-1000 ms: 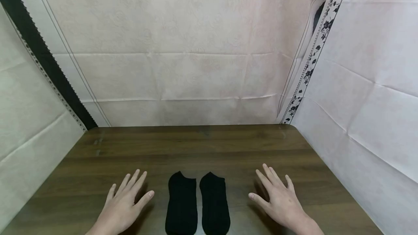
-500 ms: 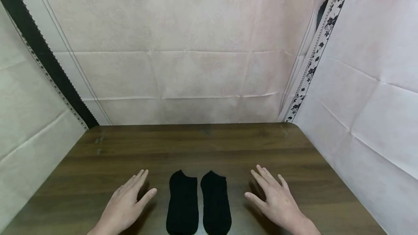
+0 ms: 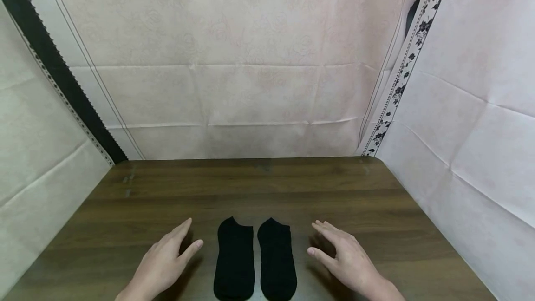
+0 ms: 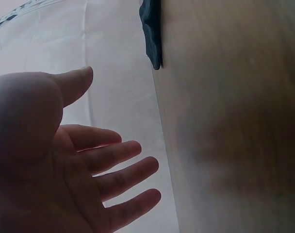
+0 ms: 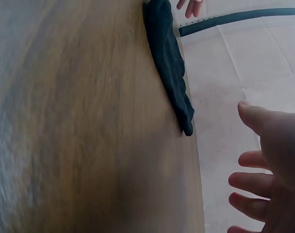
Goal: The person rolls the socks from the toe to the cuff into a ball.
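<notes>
Two black ankle socks lie flat and side by side on the wooden table, a narrow gap between them: a left sock (image 3: 234,261) and a right sock (image 3: 277,261). To the left of the pair hovers my left hand (image 3: 160,264), thumb spread from the fingers, holding nothing. My right hand (image 3: 349,260) is on the other side, also holding nothing, its thumb pointing toward the socks. Neither hand touches a sock. In the left wrist view the relaxed fingers (image 4: 125,182) are apart, with a dark sock edge (image 4: 151,34) beyond. The right wrist view shows a sock (image 5: 168,63) side-on.
The brown wood-grain table (image 3: 251,185) reaches back to a pale cloth wall (image 3: 251,96). More white cloth (image 3: 472,129) stands along the right side, and another cloth (image 3: 42,152) along the left. A black strip (image 3: 62,73) runs down the left corner.
My right hand has moved left toward the socks, and its fingers have drawn closer together. The left hand has shifted slightly right, its fingers also closing up. Both socks stay in place.
</notes>
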Demonstrator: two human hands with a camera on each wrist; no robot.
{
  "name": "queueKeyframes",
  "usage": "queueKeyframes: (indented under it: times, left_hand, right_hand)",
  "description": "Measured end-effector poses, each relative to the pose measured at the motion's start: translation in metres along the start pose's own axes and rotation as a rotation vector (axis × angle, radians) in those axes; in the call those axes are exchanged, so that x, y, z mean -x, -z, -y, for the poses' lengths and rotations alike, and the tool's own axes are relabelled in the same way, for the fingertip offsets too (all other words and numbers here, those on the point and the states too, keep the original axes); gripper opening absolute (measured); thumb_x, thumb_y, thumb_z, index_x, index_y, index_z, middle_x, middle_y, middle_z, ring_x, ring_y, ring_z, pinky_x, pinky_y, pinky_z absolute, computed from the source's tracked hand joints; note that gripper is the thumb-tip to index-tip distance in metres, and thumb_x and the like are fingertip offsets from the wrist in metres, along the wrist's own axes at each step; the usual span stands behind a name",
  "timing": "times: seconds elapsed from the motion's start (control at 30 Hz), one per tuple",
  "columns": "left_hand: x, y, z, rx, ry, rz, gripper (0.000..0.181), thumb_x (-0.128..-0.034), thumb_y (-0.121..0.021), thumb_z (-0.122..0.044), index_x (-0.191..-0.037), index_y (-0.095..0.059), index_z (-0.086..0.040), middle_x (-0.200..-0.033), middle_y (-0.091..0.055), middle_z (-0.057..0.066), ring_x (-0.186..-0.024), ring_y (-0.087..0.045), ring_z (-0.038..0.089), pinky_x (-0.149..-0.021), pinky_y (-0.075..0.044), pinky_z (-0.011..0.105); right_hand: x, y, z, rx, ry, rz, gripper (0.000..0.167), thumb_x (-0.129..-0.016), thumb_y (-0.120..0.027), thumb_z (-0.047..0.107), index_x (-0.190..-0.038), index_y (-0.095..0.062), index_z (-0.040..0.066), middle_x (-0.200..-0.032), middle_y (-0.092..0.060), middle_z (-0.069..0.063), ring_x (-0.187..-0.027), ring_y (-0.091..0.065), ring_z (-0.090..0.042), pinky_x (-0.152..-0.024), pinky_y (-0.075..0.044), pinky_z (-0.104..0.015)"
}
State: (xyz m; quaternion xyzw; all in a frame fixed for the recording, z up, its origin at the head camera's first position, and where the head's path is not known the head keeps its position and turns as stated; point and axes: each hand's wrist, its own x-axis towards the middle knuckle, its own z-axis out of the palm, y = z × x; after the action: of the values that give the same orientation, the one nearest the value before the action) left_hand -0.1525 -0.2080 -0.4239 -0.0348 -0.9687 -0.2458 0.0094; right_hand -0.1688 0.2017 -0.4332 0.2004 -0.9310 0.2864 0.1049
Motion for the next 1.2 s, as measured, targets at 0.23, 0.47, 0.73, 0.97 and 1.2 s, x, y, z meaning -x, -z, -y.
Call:
queueKeyframes:
  times: [0.23,0.47,0.73,0.97,1.2]
  left_hand:
    - [-0.002,0.000,-0.004,0.018,0.031,0.016,0.079,-0.0990,-0.053,-0.058,-0.154,-0.038,-0.003,-0.151,-0.041,0.027,-0.134,-0.042,0.049,-0.099,-0.037,0.068]
    - [-0.005,-0.001,-0.007,0.044,0.037,0.008,0.075,-0.0991,-0.057,-0.054,-0.152,-0.041,-0.004,-0.148,-0.046,0.026,-0.132,-0.045,0.047,-0.097,-0.039,0.066]
    - [-0.011,-0.002,-0.010,0.061,0.053,0.027,0.069,-0.0995,-0.060,-0.048,-0.149,-0.046,-0.001,-0.144,-0.048,0.028,-0.130,-0.047,0.048,-0.097,-0.040,0.066]
    - [-0.013,-0.004,-0.011,0.087,0.054,0.029,0.066,-0.0996,-0.061,-0.044,-0.147,-0.048,-0.001,-0.143,-0.050,0.025,-0.128,-0.049,0.046,-0.097,-0.040,0.066]
    - [-0.016,-0.008,-0.010,0.117,0.040,0.017,0.062,-0.0993,-0.064,-0.038,-0.146,-0.050,-0.001,-0.137,-0.057,0.018,-0.115,-0.060,0.033,-0.091,-0.048,0.058]
  right_hand:
    - [-0.001,0.000,0.008,-0.072,-0.043,0.035,0.053,-0.092,-0.069,0.050,-0.135,-0.064,0.021,-0.136,-0.062,-0.001,-0.129,-0.056,-0.026,-0.100,-0.045,-0.053]
    - [-0.003,-0.001,0.015,-0.133,-0.054,0.064,0.049,-0.092,-0.070,0.047,-0.132,-0.066,0.020,-0.132,-0.065,0.001,-0.123,-0.060,-0.023,-0.098,-0.048,-0.050]
    - [-0.003,-0.004,0.018,-0.239,-0.029,0.105,0.049,-0.093,-0.070,0.045,-0.131,-0.066,0.014,-0.130,-0.067,0.001,-0.120,-0.061,-0.021,-0.095,-0.050,-0.048]
    - [-0.003,-0.006,0.022,-0.306,-0.021,0.144,0.047,-0.094,-0.069,0.044,-0.128,-0.067,0.010,-0.124,-0.070,-0.006,-0.114,-0.065,-0.022,-0.089,-0.053,-0.047]
    - [-0.004,-0.010,0.026,-0.387,-0.044,0.182,0.042,-0.095,-0.070,0.039,-0.127,-0.068,0.011,-0.120,-0.071,-0.005,-0.099,-0.069,-0.013,-0.080,-0.054,-0.032]
